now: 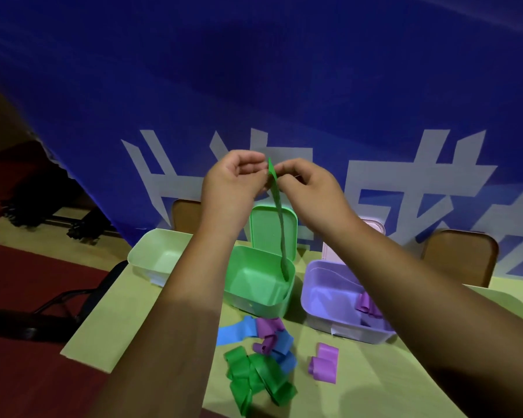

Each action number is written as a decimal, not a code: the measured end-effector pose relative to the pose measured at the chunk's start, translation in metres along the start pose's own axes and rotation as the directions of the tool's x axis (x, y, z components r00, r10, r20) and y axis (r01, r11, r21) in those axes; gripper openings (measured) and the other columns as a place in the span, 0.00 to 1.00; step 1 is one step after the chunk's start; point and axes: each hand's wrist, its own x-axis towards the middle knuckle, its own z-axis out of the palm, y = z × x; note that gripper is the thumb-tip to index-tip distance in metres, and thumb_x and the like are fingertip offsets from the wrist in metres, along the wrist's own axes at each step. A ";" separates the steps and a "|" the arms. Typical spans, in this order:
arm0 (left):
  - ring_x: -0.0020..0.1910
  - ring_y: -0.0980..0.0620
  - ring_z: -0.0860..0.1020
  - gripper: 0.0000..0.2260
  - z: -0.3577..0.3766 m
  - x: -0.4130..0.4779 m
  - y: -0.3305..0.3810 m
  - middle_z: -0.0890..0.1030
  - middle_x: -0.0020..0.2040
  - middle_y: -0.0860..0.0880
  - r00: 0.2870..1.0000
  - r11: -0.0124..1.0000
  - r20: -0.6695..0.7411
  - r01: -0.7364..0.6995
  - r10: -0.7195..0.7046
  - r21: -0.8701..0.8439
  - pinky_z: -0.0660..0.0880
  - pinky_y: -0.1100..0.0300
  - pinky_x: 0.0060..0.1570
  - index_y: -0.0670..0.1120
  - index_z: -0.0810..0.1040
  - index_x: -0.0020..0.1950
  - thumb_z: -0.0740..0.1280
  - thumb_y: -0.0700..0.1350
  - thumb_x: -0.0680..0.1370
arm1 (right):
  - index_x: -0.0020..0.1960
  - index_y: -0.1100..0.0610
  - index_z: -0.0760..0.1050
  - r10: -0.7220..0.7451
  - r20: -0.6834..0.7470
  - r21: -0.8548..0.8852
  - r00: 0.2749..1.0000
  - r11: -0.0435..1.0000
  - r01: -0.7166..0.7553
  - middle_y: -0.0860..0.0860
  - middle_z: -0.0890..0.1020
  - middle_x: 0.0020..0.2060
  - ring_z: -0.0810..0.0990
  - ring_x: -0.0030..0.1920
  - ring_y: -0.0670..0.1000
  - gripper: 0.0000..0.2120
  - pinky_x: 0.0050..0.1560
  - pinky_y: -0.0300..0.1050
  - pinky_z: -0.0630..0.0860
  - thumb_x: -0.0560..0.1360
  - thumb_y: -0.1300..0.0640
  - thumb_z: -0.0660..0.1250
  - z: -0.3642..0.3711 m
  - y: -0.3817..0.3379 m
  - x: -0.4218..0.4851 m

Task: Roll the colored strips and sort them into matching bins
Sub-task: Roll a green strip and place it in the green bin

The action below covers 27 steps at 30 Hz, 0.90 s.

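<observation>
**Green strip held up between both hands above the green bin**

Nearest to me, loose strips are lying in a heap on the yellow-green table (375, 384): curled green strips (254, 378) at the front, blue strips (233, 330) and a small purple curl (266, 346) behind them, and a folded purple strip (323, 362) just to the right, apart from the heap. They are looking thin, matte and springy.

Beyond them three rounded plastic bins are standing in a row: a pale green bin (151, 251), a green bin (254, 306) with its lid (269, 227) standing open, and a purple bin (320, 297) holding purple rolls (367, 304). My forearms are covering parts of the outer two bins.

Above the bins, my left hand (233, 176) and right hand (308, 188) are both pinching the top end of one green strip (280, 218) between curled fingertips. It is hanging down narrow and twisted, its lower end dangling inside the green bin's opening; I cannot tell whether it is touching the wall.

Behind, a blue banner (254, 86) with large pale characters is hiding most of two brown chair backs (462, 254).
</observation>
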 end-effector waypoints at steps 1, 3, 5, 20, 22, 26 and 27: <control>0.51 0.54 0.88 0.12 -0.002 0.004 -0.003 0.87 0.52 0.49 1.000 1.000 -0.010 -0.010 0.011 0.019 0.86 0.57 0.52 0.46 0.84 0.62 0.76 0.37 0.80 | 0.54 0.46 0.85 -0.007 0.023 0.006 1.000 1.000 0.006 0.44 0.86 0.45 0.81 0.44 0.39 0.08 0.43 0.34 0.77 0.81 0.54 0.68 0.002 -0.001 0.001; 0.51 0.53 0.87 0.15 -0.007 0.011 -0.008 0.86 0.53 0.48 1.000 0.999 -0.021 -0.011 0.011 0.036 0.85 0.60 0.50 0.47 0.82 0.64 0.77 0.37 0.78 | 0.54 0.47 0.85 -0.020 0.054 0.018 0.998 1.000 0.019 0.46 0.87 0.44 0.83 0.46 0.45 0.06 0.49 0.45 0.80 0.82 0.50 0.70 0.008 -0.002 0.004; 0.51 0.54 0.86 0.17 -0.014 0.018 -0.011 0.84 0.56 0.47 1.000 0.999 -0.011 -0.001 0.001 0.039 0.85 0.62 0.48 0.48 0.82 0.66 0.77 0.38 0.78 | 0.55 0.48 0.85 -0.026 0.040 0.031 0.999 0.999 0.025 0.47 0.87 0.45 0.86 0.49 0.50 0.06 0.54 0.54 0.82 0.83 0.49 0.70 0.015 -0.001 0.007; 0.50 0.50 0.87 0.05 -0.064 0.057 -0.030 0.89 0.48 0.49 0.989 0.999 0.146 0.025 -0.019 -0.036 0.84 0.57 0.49 0.48 0.87 0.56 0.76 0.42 0.81 | 0.60 0.53 0.85 0.020 -0.047 0.095 0.999 0.995 -0.016 0.50 0.89 0.47 0.89 0.49 0.51 0.08 0.56 0.58 0.86 0.85 0.55 0.68 0.054 -0.004 0.032; 0.51 0.46 0.88 0.05 -0.067 0.060 -0.031 0.89 0.49 0.47 0.985 0.997 0.169 0.029 -0.017 -0.067 0.85 0.55 0.50 0.46 0.87 0.57 0.76 0.41 0.81 | 0.61 0.55 0.85 0.030 -0.038 0.107 0.999 0.994 -0.026 0.52 0.90 0.47 0.89 0.49 0.52 0.08 0.55 0.56 0.86 0.86 0.57 0.68 0.057 -0.005 0.034; 0.49 0.47 0.87 0.05 -0.069 0.065 -0.034 0.88 0.49 0.45 0.988 0.995 0.154 0.029 -0.014 -0.095 0.86 0.51 0.50 0.44 0.87 0.57 0.75 0.40 0.81 | 0.62 0.55 0.84 0.036 -0.011 0.122 0.999 0.992 -0.034 0.52 0.90 0.48 0.89 0.50 0.52 0.09 0.56 0.53 0.86 0.86 0.57 0.67 0.062 -0.007 0.037; 0.49 0.47 0.87 0.05 -0.069 0.066 -0.034 0.88 0.49 0.44 0.989 0.994 0.150 0.034 -0.018 -0.108 0.86 0.50 0.51 0.43 0.86 0.57 0.75 0.40 0.81 | 0.62 0.54 0.84 0.031 -0.011 0.115 0.999 0.993 -0.029 0.51 0.90 0.48 0.89 0.51 0.52 0.09 0.57 0.55 0.86 0.86 0.56 0.68 0.063 -0.007 0.037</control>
